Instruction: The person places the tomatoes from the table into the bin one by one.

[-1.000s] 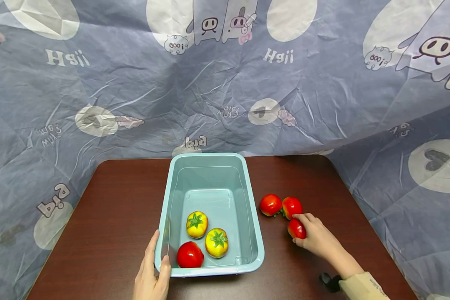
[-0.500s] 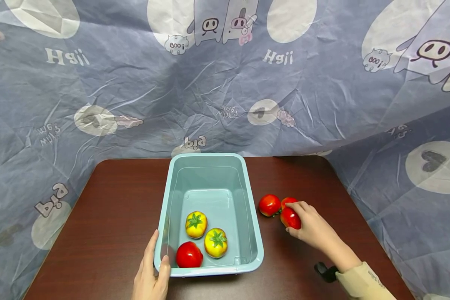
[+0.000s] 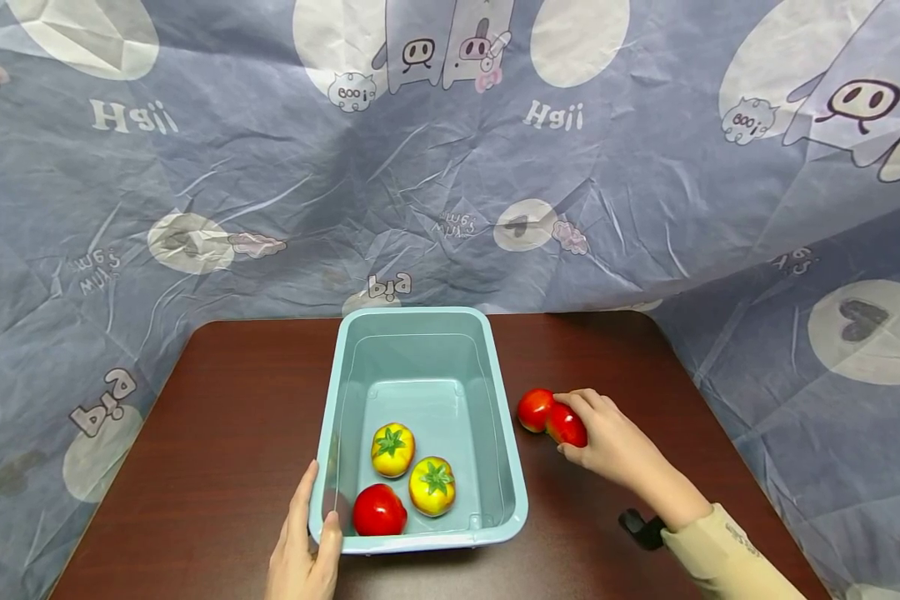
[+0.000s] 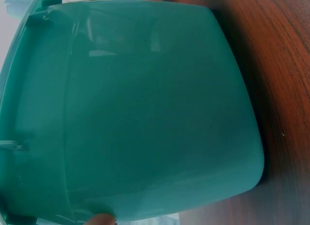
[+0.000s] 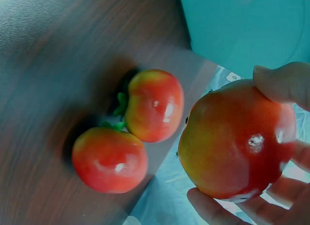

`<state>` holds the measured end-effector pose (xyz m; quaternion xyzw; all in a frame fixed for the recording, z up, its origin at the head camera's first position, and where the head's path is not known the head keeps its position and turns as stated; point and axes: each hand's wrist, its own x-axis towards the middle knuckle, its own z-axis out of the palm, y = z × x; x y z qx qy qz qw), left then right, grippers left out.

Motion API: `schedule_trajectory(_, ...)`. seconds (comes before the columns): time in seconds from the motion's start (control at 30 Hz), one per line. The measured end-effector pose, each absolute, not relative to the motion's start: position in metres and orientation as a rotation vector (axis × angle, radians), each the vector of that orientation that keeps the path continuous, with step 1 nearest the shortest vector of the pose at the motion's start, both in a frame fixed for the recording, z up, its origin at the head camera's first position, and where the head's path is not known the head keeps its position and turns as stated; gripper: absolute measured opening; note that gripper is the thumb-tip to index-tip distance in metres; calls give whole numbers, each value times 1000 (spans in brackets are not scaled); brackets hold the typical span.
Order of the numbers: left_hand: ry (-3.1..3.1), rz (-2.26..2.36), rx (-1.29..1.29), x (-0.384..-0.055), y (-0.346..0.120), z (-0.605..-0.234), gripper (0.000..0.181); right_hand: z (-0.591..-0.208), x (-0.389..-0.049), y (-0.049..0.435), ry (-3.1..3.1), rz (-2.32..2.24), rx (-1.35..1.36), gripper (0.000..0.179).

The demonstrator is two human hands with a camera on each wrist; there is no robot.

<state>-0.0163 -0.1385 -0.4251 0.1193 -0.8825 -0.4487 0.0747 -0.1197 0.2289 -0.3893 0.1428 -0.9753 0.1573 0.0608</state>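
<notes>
My right hand (image 3: 615, 442) holds a glossy red tomato (image 3: 567, 426), thumb and fingers spread round its sides. Larger in the right wrist view, the held tomato (image 5: 232, 137) shows a yellowish end. Two more tomatoes lie side by side on the table: one (image 5: 155, 106) and a second (image 5: 110, 159), green leaves between them. The head view shows one of these tomatoes (image 3: 534, 409); the other is covered by the held one. My left hand (image 3: 303, 542) grips the front left corner of a light blue plastic bin (image 3: 521, 500), thumb over the rim.
Inside the bin sit a red tomato (image 3: 379, 510) and two yellow ones with green leafy tops, a rear one (image 3: 393, 450) and a front one (image 3: 432, 487). A dark wood table (image 3: 255, 400) lies beneath. Printed grey-blue cloth (image 3: 270, 167) hangs behind.
My right hand has carried its tomato left and away from me, from beside the other two to over them, nearer the bin. The left hand stays at the bin's corner.
</notes>
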Motion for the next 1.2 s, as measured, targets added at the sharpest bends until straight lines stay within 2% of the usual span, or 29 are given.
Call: schedule_trajectory(1.2,-2681,-1348,387,-16,-141,-426,63,-331,-135,180,-2829,451,625,62)
